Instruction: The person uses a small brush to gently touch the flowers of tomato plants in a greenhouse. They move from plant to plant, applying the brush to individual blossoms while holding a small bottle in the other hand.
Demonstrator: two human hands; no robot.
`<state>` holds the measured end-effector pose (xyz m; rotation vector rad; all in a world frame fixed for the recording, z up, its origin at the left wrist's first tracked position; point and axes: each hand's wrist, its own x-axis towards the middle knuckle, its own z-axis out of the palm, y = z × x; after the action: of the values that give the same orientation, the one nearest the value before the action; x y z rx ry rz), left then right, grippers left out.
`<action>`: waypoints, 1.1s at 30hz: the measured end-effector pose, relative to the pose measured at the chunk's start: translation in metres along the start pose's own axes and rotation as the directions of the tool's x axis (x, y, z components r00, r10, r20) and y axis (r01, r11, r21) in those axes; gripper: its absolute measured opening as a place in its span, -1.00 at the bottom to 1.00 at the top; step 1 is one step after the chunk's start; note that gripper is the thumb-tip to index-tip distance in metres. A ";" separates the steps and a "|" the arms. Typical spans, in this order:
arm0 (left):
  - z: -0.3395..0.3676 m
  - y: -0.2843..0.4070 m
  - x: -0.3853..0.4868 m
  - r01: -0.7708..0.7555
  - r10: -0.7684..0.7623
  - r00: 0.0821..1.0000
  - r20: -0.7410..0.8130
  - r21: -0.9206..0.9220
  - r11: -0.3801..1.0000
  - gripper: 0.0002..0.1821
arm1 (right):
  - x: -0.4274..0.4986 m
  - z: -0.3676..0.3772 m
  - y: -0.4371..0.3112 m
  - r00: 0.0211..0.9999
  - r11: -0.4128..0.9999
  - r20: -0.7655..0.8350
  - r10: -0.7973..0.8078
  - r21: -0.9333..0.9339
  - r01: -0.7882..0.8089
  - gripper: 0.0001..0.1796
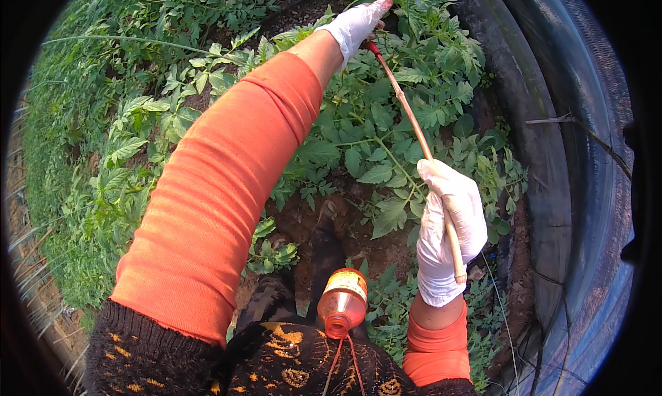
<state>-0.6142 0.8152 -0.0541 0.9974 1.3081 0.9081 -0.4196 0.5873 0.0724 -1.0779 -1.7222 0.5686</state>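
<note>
My right hand [455,212], in a thin white glove, grips a slender wooden stick [408,109]. The stick slants up and away from me, and its red-coated tip [372,47] lies just under my left hand [359,26]. That hand, also gloved, reaches far forward into the top of a leafy tomato plant [385,111]. Its thumb end is stained red; most of its fingers are turned away, so whether they pinch a stem cannot be seen. Against my front hangs a small open-necked bottle [342,303] with red inside and a label, tied by a red cord [354,362].
Dense rows of tomato plants [124,153] spread to the left. Plastic sheeting [584,189] curves along the right side, with a dry twig [584,124] before it. A green string [134,41] crosses the upper left. Bare soil [382,241] shows around my feet.
</note>
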 end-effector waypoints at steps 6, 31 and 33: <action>0.011 0.022 -0.020 0.049 -0.065 0.988 -0.139 -0.111 0.993 0.00 | 0.000 -0.004 0.004 0.996 0.999 -0.085 -0.035 -0.011 0.034 -0.81; 0.012 -0.007 -0.030 0.244 -0.298 0.942 -0.157 -0.292 0.925 0.06 | 0.001 -0.006 0.020 0.983 0.975 -0.133 -0.124 0.166 0.146 -0.79; 0.012 -0.007 -0.031 0.247 -0.300 0.942 -0.148 -0.294 0.923 0.06 | 0.000 -0.006 0.016 0.995 0.988 -0.099 -0.026 0.146 0.040 -0.79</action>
<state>-0.6042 0.7823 -0.0507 0.5054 1.3970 0.9505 -0.4077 0.5942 0.0627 -0.9549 -1.5853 0.6036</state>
